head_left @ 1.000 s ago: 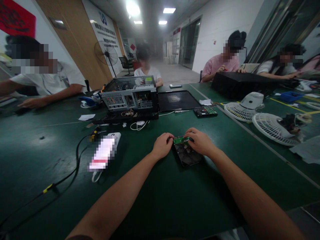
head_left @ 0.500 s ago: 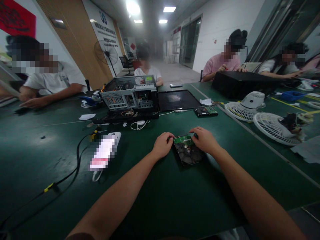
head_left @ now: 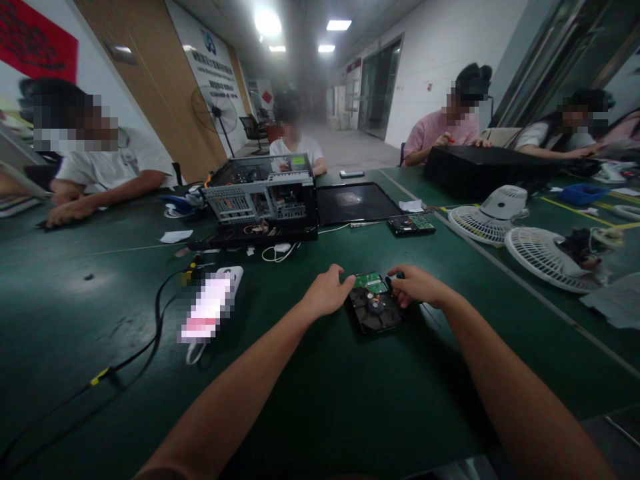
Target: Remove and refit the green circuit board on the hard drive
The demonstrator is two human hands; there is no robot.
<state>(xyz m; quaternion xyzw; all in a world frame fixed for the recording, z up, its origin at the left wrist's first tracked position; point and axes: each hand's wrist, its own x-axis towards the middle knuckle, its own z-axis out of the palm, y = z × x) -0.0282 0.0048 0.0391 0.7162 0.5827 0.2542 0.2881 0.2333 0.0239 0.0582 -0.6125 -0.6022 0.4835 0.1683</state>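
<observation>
HDD (head_left: 367, 319) lies flat on the green table (head_left: 320, 407), between the 2 hands, in front of the wearer. Green PCB (head_left: 369, 283) is at its far end, round hub (head_left: 375, 305) approx. mid-body.

L hand (head_left: 326, 292) is at the HDD's far-left corner: thumb out to the edge, index raised apart from it, so fingers part-open, no full grip; can't tell if the thumb presses or just brushes. R hand (head_left: 419, 287) is at the right edge, fingers curled in round a small dark tool (head_left: 397, 276), prob. a driver handle. A thin line, poss. its shaft, shows below the R hand; too faint to be sure.

Risks, my guess: L contact looks light, so a sideways push from the R hand could skid or spin the HDD on the smooth table. Tool tip, if it slips, could scratch the PCB or jab the L thumb, esp. w/ the thumb so close to the board. Loose tool grip could also mean a drop onto the board.

Orientation: PCB end points away from the wearer, swung a bit left; near end sits slightly right. Long axis seems to run near-to-far on that slant, though foreshortening makes it hard to judge. 2nd drive (head_left: 413, 225) is well apart, farther off to the right, near the flat black panel (head_left: 357, 203).
</observation>
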